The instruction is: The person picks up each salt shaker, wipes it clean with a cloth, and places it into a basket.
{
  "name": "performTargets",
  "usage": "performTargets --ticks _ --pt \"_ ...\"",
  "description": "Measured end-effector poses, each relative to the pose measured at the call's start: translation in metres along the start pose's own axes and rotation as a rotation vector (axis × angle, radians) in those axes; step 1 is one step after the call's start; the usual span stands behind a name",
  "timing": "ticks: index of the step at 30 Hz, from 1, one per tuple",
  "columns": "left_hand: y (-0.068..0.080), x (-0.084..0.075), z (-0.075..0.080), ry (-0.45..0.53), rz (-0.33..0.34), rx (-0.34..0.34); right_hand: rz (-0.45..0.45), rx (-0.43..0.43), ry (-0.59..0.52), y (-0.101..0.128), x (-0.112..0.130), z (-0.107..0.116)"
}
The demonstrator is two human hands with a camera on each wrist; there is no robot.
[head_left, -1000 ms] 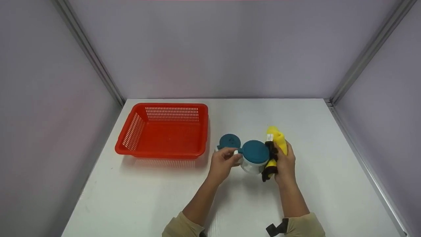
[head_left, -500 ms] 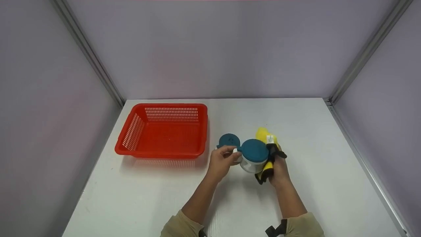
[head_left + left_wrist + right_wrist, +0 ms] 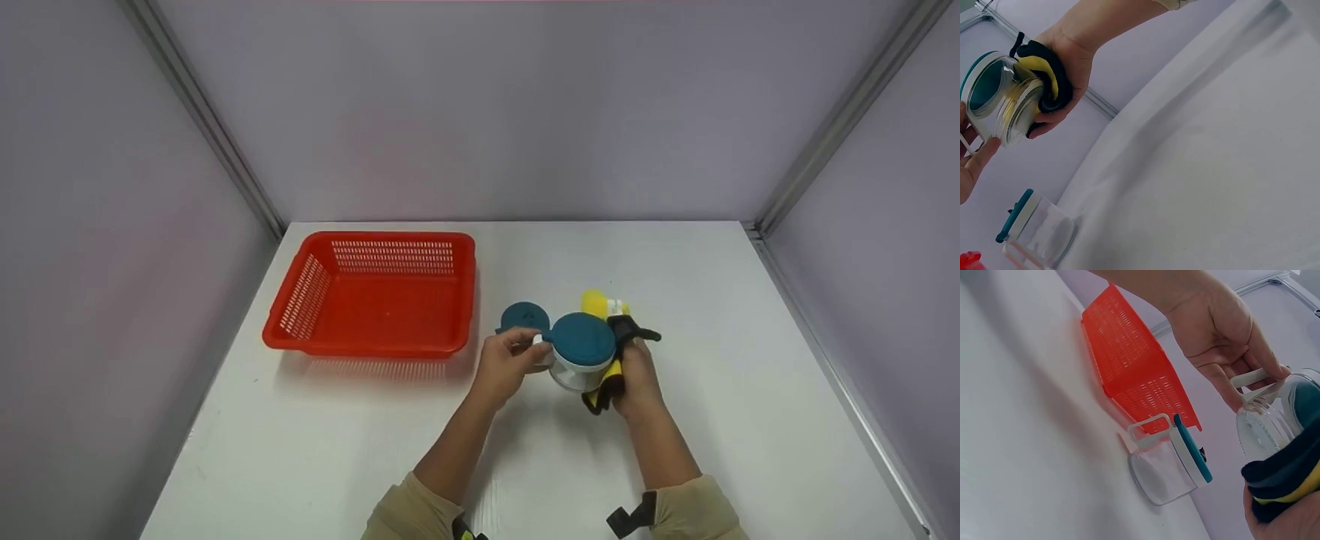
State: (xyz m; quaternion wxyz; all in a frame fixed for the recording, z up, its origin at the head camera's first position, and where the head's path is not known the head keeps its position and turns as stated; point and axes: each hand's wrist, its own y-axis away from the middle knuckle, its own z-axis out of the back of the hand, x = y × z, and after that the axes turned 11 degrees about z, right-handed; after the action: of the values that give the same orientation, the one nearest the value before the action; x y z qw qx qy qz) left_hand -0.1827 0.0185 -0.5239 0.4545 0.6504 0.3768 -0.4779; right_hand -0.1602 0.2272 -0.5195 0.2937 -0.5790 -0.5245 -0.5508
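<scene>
My left hand (image 3: 504, 367) grips the white handle of a clear jar with a teal lid (image 3: 583, 339), held above the table. Around the jar's right side, my right hand (image 3: 641, 379) holds a yellow and black cloth (image 3: 624, 330) with a white tag. The cloth presses on the jar's lower wall and base edge in the left wrist view, where the jar (image 3: 1022, 112) is tilted. Behind my left hand stands a second teal-lidded jar (image 3: 523, 316), partly hidden in the head view. Its clear body (image 3: 1162, 469) and handle show in the right wrist view.
A red plastic basket (image 3: 367, 349) with slotted walls and nothing inside sits at the back left of the white table (image 3: 337, 450). The second jar is just right of it. Pale panels (image 3: 480, 112) enclose the back and both sides.
My right hand and the cloth have shifted left and turned against the jar, and a black end of the cloth now sticks out to the right. The left hand keeps its grip on the handle.
</scene>
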Motion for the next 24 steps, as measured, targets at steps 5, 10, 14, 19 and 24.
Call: performTargets --ticks 5,10,14,19,24 --pt "0.001 -0.001 -0.002 0.008 -0.016 -0.008 -0.028 -0.045 -0.068 0.002 -0.001 -0.002" --pt "0.003 0.0 -0.003 0.027 -0.057 -0.023 -0.057 -0.056 -0.162 0.006 -0.004 -0.004" --pt "0.003 0.001 -0.003 0.038 -0.083 -0.038 -0.086 -0.077 -0.262 0.008 -0.007 -0.008" --pt "0.004 0.001 -0.004 0.052 -0.078 -0.07 -0.09 -0.09 -0.365 0.01 -0.013 -0.012" --pt "0.005 0.0 -0.005 0.056 -0.076 -0.096 -0.011 -0.076 -0.314 0.012 -0.019 -0.014"
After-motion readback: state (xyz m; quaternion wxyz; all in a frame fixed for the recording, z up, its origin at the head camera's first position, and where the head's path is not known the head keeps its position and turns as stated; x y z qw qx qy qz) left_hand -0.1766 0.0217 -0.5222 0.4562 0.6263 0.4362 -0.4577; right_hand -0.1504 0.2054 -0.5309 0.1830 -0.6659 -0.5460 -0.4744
